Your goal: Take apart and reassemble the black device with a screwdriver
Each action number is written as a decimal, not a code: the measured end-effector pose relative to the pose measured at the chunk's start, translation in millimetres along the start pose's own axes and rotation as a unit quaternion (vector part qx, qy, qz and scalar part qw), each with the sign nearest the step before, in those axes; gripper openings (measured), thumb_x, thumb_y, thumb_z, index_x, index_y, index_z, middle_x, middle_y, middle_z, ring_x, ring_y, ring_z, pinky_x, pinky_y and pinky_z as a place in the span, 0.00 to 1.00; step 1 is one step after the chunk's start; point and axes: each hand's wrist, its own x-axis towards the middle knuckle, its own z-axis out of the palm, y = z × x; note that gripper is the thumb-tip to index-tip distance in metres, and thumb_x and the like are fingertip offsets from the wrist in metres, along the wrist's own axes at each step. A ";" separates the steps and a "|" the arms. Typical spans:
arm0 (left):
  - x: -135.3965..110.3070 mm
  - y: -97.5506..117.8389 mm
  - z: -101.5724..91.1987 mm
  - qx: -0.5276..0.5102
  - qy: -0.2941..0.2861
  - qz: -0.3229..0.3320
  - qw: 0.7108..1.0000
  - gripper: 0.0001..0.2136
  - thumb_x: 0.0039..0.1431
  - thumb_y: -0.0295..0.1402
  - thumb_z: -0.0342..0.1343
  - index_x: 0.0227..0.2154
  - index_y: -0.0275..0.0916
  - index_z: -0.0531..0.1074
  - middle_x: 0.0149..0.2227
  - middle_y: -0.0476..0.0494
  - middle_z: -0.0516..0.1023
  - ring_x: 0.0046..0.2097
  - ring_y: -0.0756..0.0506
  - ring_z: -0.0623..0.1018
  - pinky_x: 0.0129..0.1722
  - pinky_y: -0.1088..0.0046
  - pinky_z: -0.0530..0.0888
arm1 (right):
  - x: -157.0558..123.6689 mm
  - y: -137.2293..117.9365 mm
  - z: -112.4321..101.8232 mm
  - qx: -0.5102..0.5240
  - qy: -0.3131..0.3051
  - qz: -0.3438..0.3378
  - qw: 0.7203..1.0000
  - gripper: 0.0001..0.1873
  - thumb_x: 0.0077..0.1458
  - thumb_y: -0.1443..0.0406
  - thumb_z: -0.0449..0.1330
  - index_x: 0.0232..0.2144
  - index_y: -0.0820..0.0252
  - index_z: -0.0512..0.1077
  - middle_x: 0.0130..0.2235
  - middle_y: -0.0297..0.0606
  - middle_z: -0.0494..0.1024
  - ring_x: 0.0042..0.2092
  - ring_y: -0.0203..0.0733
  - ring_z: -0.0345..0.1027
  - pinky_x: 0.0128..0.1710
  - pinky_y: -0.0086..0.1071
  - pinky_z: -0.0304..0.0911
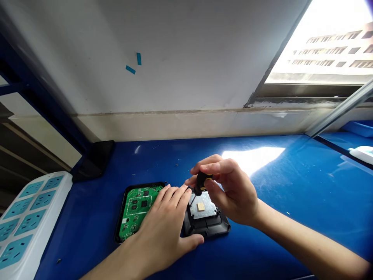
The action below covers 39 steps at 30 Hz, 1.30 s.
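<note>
My right hand (230, 186) grips the black and yellow handle of a screwdriver (201, 182), its thin shaft pointing down at a corner of a metal plate (208, 208). That silvery plate, with a small beige square pad (201, 206) on it, sits in a black plastic housing (208, 228). Palm down, my left hand (169, 217) has its fingers stretched out, the thumb at the housing's near edge and the fingertips by its far left corner. Left of it, partly covered by the hand, a green circuit board (135, 210) lies in another black shell. The screwdriver's tip is hard to make out.
A white power strip (55, 210) with teal sockets stands at the left edge. Behind it is a black bracket foot (94, 161) of a blue frame. The blue tabletop (271, 241) ends at a wall (175, 58); small screw-like bits lie about.
</note>
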 end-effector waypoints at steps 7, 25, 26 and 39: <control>-1.8 0.3 -2.5 0.001 0.018 0.021 1.000 0.30 0.54 0.50 0.69 0.54 0.37 0.72 0.60 0.31 0.74 0.64 0.28 0.70 0.65 0.39 0.63 | -0.7 -4.6 9.2 0.014 -0.004 0.005 1.000 0.15 0.65 0.73 0.55 0.52 0.53 0.67 0.49 0.43 0.78 0.44 0.43 0.81 0.38 0.41 0.82; -2.3 -4.0 0.0 -0.010 0.060 0.047 0.997 0.29 0.53 0.48 0.70 0.52 0.38 0.71 0.56 0.36 0.76 0.59 0.31 0.72 0.64 0.45 0.64 | -12.3 3.0 37.4 0.030 0.172 0.049 0.983 0.09 0.65 0.68 0.60 0.46 0.52 0.68 0.41 0.33 0.81 0.33 0.36 0.82 0.32 0.34 0.82; -2.4 -4.2 -0.2 -0.009 0.058 0.050 0.997 0.29 0.52 0.48 0.70 0.53 0.38 0.71 0.57 0.36 0.76 0.59 0.31 0.72 0.64 0.44 0.64 | -12.0 2.9 37.2 0.026 0.172 0.050 0.983 0.09 0.65 0.68 0.60 0.46 0.52 0.68 0.41 0.33 0.82 0.32 0.36 0.82 0.32 0.34 0.82; -3.6 -8.2 3.3 -0.012 0.068 0.060 0.996 0.31 0.54 0.50 0.68 0.56 0.39 0.69 0.61 0.35 0.73 0.63 0.30 0.70 0.65 0.45 0.62 | -11.5 -2.3 37.2 0.022 0.126 0.029 0.991 0.10 0.72 0.64 0.46 0.47 0.52 0.66 0.50 0.39 0.79 0.38 0.38 0.81 0.35 0.39 0.81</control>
